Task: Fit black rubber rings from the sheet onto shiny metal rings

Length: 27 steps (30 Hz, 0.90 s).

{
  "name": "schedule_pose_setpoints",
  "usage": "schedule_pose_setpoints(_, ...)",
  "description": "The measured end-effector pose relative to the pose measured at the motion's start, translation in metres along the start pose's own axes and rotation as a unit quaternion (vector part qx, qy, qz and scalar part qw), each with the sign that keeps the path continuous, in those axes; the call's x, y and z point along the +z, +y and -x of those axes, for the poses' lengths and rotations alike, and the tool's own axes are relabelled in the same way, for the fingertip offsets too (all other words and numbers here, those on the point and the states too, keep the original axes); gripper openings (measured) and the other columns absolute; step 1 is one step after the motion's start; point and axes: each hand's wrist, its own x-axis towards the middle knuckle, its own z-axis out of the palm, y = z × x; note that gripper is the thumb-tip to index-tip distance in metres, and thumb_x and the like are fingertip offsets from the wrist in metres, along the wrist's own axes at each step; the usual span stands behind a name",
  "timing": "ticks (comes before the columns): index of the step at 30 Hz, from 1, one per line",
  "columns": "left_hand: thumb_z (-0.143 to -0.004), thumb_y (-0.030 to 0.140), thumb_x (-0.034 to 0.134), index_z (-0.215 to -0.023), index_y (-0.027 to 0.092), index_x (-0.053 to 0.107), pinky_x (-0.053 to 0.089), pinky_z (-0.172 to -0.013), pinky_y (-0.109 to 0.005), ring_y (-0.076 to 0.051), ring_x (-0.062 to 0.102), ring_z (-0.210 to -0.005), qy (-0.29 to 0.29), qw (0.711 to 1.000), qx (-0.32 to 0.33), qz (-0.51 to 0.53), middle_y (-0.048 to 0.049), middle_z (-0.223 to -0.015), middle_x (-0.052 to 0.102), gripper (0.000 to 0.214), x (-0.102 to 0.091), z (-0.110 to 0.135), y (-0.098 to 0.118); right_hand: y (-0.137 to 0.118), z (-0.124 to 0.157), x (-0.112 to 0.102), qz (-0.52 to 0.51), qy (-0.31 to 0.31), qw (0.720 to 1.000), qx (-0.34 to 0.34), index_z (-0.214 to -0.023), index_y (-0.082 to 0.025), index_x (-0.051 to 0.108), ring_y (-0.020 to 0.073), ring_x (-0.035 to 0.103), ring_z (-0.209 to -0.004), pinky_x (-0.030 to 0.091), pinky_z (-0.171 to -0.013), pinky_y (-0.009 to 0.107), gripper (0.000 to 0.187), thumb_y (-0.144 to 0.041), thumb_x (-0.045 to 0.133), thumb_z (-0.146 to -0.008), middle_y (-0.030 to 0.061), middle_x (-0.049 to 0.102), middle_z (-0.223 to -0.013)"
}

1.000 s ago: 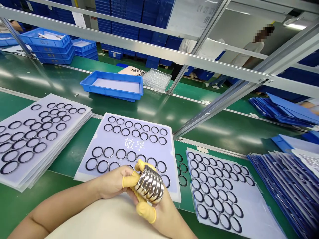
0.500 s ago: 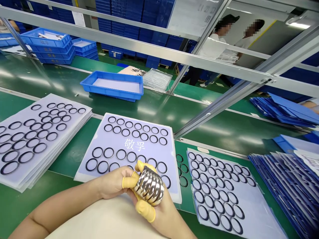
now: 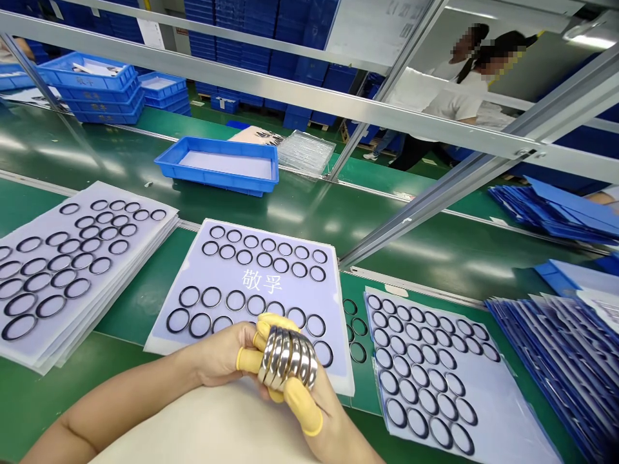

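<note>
A row of several shiny metal rings (image 3: 285,357) is held together side by side in front of my body. My left hand (image 3: 232,353) grips the row's left end, its fingers partly hidden behind the rings. From the right, my right hand (image 3: 314,406) is closed around the row, with its thumb pressed on the front. Yellow finger cots cover the fingertips of both hands. Just beyond them lies a white foam sheet (image 3: 217,270) bearing rows of dark-edged rings (image 3: 264,260). The hands and held rings hide part of its near rows.
Stacked sheets with more rings (image 3: 130,270) lie at left. Another ring-covered sheet (image 3: 488,412) lies at right, beside blue-edged sheets (image 3: 546,361) standing close together. A blue tray (image 3: 217,180) sits behind. A metal frame post (image 3: 411,222) slants across the right side. Two people walk beyond it.
The held rings have turned so their outer faces stand more upright. My right thumb has moved up onto the front of the row. The people in the background have shifted.
</note>
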Motion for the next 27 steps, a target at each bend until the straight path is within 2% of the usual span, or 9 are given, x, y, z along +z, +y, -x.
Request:
schedule_pose_setpoints(4,-0.053,0.015,0.079,-0.061,0.012,0.074,0.048,-0.053,-0.018,-0.011,0.061,-0.054,0.001,1.000,0.009,0.025,-0.0032,-0.059,0.068,0.010,0.001,-0.002,0.001,0.001,0.002,0.002,-0.077,0.003,0.997,0.018,-0.091,-0.023,0.059,0.0193,0.052,-0.067,0.051,-0.068,0.037,0.044,-0.063,0.040,-0.087,0.0050,0.055,-0.079)
schedule_pose_setpoints(8,-0.048,0.020,0.085,-0.052,0.011,0.071,0.048,-0.049,-0.017,-0.010,0.059,-0.049,0.022,0.996,0.034,0.079,-0.0027,-0.052,0.065,0.017,0.001,-0.004,-0.003,0.001,-0.002,0.006,-0.079,0.023,0.997,0.003,-0.089,-0.023,0.059,0.0190,0.053,-0.071,0.050,-0.075,0.038,0.037,-0.057,0.046,-0.087,0.0035,0.056,-0.076)
schedule_pose_setpoints(12,-0.048,0.021,0.086,-0.054,0.011,0.071,0.045,-0.044,-0.016,-0.010,0.058,-0.048,0.029,0.994,0.049,0.098,-0.0035,-0.052,0.065,0.019,-0.002,-0.005,-0.006,0.003,-0.007,0.006,-0.079,0.054,0.995,-0.008,-0.082,-0.024,0.065,0.0195,0.055,-0.066,0.051,-0.071,0.038,0.033,-0.054,0.052,-0.086,0.0036,0.060,-0.071)
schedule_pose_setpoints(14,-0.050,0.021,0.086,-0.055,0.012,0.072,0.045,-0.046,-0.016,-0.010,0.058,-0.049,0.032,0.994,0.055,0.092,-0.0032,-0.053,0.065,0.017,-0.003,-0.006,-0.007,0.005,-0.008,0.005,-0.066,0.070,0.995,-0.004,-0.074,-0.024,0.068,0.0221,0.057,-0.070,0.051,-0.073,0.040,0.035,-0.054,0.054,-0.084,0.0062,0.063,-0.075)
schedule_pose_setpoints(17,-0.052,0.022,0.085,-0.053,0.012,0.071,0.048,-0.053,-0.019,-0.011,0.059,-0.053,0.042,0.994,0.073,0.065,-0.0033,-0.055,0.065,0.017,-0.003,-0.006,-0.006,0.008,-0.009,0.006,-0.128,0.097,0.987,0.028,-0.070,-0.024,0.069,0.0269,0.061,-0.080,0.053,-0.065,0.040,0.032,-0.053,0.059,-0.080,0.0095,0.067,-0.083)
schedule_pose_setpoints(19,-0.054,0.024,0.084,-0.051,0.012,0.070,0.048,-0.056,-0.021,-0.012,0.059,-0.055,0.049,0.994,0.087,0.041,-0.0036,-0.056,0.065,0.019,-0.002,-0.007,-0.006,0.009,-0.011,0.009,-0.178,0.118,0.976,0.040,-0.067,-0.023,0.068,0.0277,0.063,-0.078,0.053,-0.062,0.040,0.031,-0.052,0.062,-0.078,0.0087,0.067,-0.074)
schedule_pose_setpoints(22,-0.056,0.024,0.083,-0.051,0.013,0.071,0.047,-0.058,-0.022,-0.011,0.057,-0.056,0.051,0.993,0.101,0.015,-0.0026,-0.055,0.065,0.017,-0.001,-0.007,-0.005,0.007,-0.014,0.013,-0.225,0.148,0.963,0.026,-0.059,-0.023,0.064,0.0269,0.064,-0.071,0.052,-0.067,0.042,0.033,-0.049,0.062,-0.078,0.0046,0.063,-0.058)
schedule_pose_setpoints(25,-0.058,0.019,0.081,-0.053,0.015,0.072,0.046,-0.060,-0.022,-0.011,0.057,-0.058,0.055,0.992,0.114,-0.001,-0.0016,-0.056,0.066,0.012,-0.001,-0.007,-0.007,0.004,-0.016,0.015,-0.265,0.158,0.951,0.030,-0.054,-0.024,0.060,0.0261,0.064,-0.068,0.052,-0.069,0.043,0.036,-0.049,0.062,-0.079,0.0028,0.062,-0.055)
schedule_pose_setpoints(27,-0.058,0.017,0.081,-0.052,0.015,0.072,0.046,-0.060,-0.022,-0.011,0.058,-0.057,0.055,0.992,0.111,0.005,-0.0011,-0.055,0.066,0.011,-0.001,-0.008,-0.008,0.003,-0.016,0.014,-0.265,0.147,0.952,0.041,-0.053,-0.023,0.058,0.0257,0.064,-0.068,0.052,-0.070,0.043,0.035,-0.047,0.064,-0.078,0.0025,0.061,-0.054)
